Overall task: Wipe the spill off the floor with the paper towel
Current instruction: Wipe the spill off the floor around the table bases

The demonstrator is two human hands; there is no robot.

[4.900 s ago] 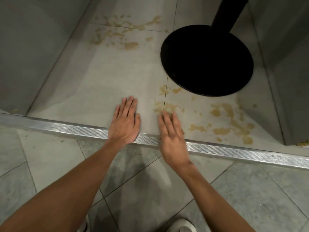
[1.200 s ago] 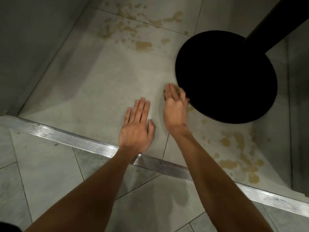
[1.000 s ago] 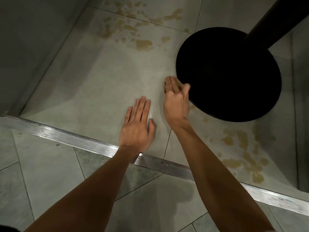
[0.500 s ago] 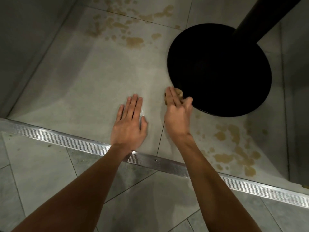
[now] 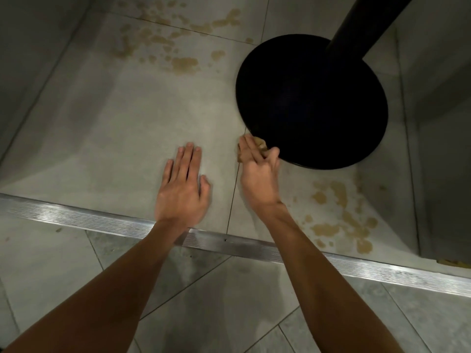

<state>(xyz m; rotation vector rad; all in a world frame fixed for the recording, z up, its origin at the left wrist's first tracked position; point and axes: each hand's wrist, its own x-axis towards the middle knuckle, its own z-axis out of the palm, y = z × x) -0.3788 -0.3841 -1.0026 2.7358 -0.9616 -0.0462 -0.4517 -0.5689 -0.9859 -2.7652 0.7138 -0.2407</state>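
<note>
View downward onto the tiled floor (image 5: 122, 128).

Left hand (image 5: 182, 189): flat on the tile just beyond the metal threshold strip (image 5: 76, 215), fingers straight and together, holding nothing, apparently as a prop.

Right hand (image 5: 257, 171): fingers and thumb curled round a small wad of paper towel (image 5: 260, 145), already stained tan, down at the floor right against the near rim of the round black base (image 5: 311, 103) of a pole (image 5: 356, 29). Most of the wad hidden under the fingers.

Spill (image 5: 325, 229) as tan patches in two groups: near patches (image 5: 340, 197) to the right, between base and strip, beside the right forearm; far patches (image 5: 184, 64) well apart, on the tiles beyond the left hand and left of the base. Both groups apparently unwiped; task judged far from done.

Likely faults from here:
- Smearing rather than lifting, given so small and already soaked a wad.
- Liquid pushed under the base rim or into the grout line (image 5: 233, 197) beside the right hand, out of reach of wiping.
- Tearing of wet paper dragged along the rim.
- Right forearm trailed through the near patches during a reach.
- Slipping of the bracing left palm on damp tile.
</note>
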